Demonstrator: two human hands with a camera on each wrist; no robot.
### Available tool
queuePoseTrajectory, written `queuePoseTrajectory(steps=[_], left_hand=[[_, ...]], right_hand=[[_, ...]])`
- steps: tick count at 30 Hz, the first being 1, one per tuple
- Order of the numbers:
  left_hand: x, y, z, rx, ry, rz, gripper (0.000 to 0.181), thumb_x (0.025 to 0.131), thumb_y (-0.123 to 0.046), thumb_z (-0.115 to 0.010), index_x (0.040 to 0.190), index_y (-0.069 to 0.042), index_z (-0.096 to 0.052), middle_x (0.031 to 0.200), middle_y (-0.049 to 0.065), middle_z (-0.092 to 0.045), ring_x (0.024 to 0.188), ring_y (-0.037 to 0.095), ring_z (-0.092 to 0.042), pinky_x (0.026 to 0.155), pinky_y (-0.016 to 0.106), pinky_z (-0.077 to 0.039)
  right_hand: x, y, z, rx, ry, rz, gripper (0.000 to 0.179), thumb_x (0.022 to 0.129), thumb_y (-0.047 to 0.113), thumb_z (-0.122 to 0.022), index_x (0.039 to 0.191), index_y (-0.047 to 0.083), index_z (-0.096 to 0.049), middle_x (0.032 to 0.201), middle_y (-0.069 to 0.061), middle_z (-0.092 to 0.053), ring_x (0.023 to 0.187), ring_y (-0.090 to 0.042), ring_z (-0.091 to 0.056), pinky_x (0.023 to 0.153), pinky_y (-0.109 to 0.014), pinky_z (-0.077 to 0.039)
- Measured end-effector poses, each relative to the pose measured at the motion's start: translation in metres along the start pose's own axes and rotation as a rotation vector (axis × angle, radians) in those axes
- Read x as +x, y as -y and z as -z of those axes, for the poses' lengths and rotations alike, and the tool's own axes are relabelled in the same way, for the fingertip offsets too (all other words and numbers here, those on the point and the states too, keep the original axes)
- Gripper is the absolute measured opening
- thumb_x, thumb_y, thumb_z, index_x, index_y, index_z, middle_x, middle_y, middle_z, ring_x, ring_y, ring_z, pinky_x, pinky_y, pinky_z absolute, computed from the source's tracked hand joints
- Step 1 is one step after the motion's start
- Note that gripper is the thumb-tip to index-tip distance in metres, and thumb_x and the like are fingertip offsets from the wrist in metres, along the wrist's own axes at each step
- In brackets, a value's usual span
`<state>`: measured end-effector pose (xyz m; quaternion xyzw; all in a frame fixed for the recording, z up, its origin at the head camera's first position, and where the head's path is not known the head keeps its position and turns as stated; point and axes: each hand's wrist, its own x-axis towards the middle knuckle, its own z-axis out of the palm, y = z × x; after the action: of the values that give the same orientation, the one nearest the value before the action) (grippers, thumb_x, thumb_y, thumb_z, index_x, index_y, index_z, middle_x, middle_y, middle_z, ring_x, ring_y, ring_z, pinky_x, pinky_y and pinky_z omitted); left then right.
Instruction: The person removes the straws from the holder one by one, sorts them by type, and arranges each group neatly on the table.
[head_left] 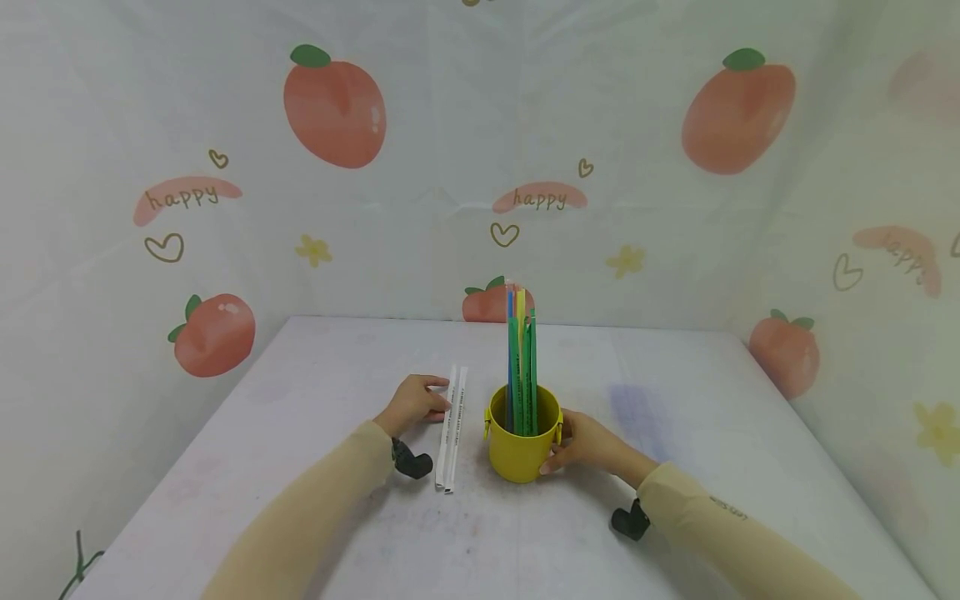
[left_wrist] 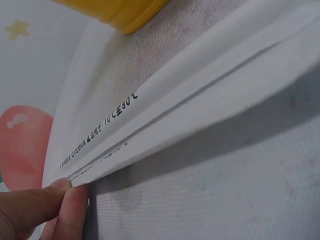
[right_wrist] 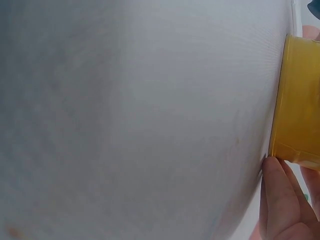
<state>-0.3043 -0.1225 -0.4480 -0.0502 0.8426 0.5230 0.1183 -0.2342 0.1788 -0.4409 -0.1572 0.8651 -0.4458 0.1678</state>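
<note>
Two slim white paper-wrapped straws, printed with small dark text, lie side by side on the table in the head view. My left hand is at their left side; in the left wrist view, its thumb and finger pinch the edge of the nearer white wrapper. To the right stands a yellow bucket, upright, with small side lugs. My right hand holds the bucket's right side, thumb low at the front and fingers farther back. Long thin coloured sticks, mostly green with some blue, yellow and red, stand in the bucket.
The table has a pale cover with a bluish stain to the right. A white curtain with peach prints hangs behind and along the sides. A dark cord shows at the lower left.
</note>
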Motion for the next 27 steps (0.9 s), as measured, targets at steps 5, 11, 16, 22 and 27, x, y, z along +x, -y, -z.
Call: queuePoseTrajectory(steps=[5,11,16,22,27], left_hand=[[0.0016,-0.0010,-0.0002,0.020,-0.006,0.017,0.053,0.079,0.003,-0.075,0.130,-0.006,-0.061,0.095,0.013,-0.061,0.064,0.011,-0.063,0.058,0.022,-0.057],[0.0061,-0.0014,-0.0020,0.053,-0.010,0.046,0.055,0.078,0.002,-0.076,0.130,-0.009,-0.061,0.101,0.014,-0.058,0.062,0.012,-0.063,0.057,0.022,-0.057],[0.0059,-0.0027,-0.0018,0.066,-0.007,0.053,0.055,0.078,0.001,-0.076,0.130,-0.010,-0.061,0.103,0.014,-0.057,0.062,0.011,-0.063,0.057,0.022,-0.057],[0.0029,-0.0048,-0.0005,0.070,-0.003,0.052,0.056,0.078,0.001,-0.076,0.130,-0.010,-0.061,0.102,0.013,-0.058,0.060,0.011,-0.062,0.057,0.022,-0.057],[0.0005,-0.0053,0.0001,0.081,0.000,0.030,0.055,0.078,0.001,-0.076,0.130,-0.008,-0.060,0.094,0.012,-0.062,0.057,0.010,-0.061,0.055,0.021,-0.056]], right_hand=[[-0.0005,0.0008,-0.0006,-0.005,-0.001,0.004,0.064,0.063,0.016,-0.092,0.117,0.004,-0.058,0.097,-0.002,-0.062,0.086,-0.018,-0.053,0.076,-0.030,-0.045],[-0.0003,0.0010,-0.0006,-0.015,-0.006,-0.004,0.062,0.063,0.017,-0.092,0.114,0.005,-0.059,0.094,-0.001,-0.062,0.084,-0.018,-0.053,0.075,-0.030,-0.045],[0.0003,0.0004,-0.0008,-0.018,-0.006,-0.003,0.062,0.063,0.018,-0.092,0.114,0.006,-0.059,0.094,-0.001,-0.062,0.085,-0.018,-0.053,0.075,-0.029,-0.045],[0.0005,-0.0001,-0.0008,-0.019,-0.004,0.002,0.064,0.063,0.019,-0.092,0.116,0.005,-0.059,0.097,-0.001,-0.063,0.085,-0.018,-0.053,0.076,-0.030,-0.045],[0.0008,-0.0011,-0.0006,-0.025,-0.009,-0.005,0.066,0.062,0.021,-0.093,0.116,0.006,-0.059,0.097,-0.001,-0.063,0.085,-0.018,-0.053,0.076,-0.030,-0.046]])
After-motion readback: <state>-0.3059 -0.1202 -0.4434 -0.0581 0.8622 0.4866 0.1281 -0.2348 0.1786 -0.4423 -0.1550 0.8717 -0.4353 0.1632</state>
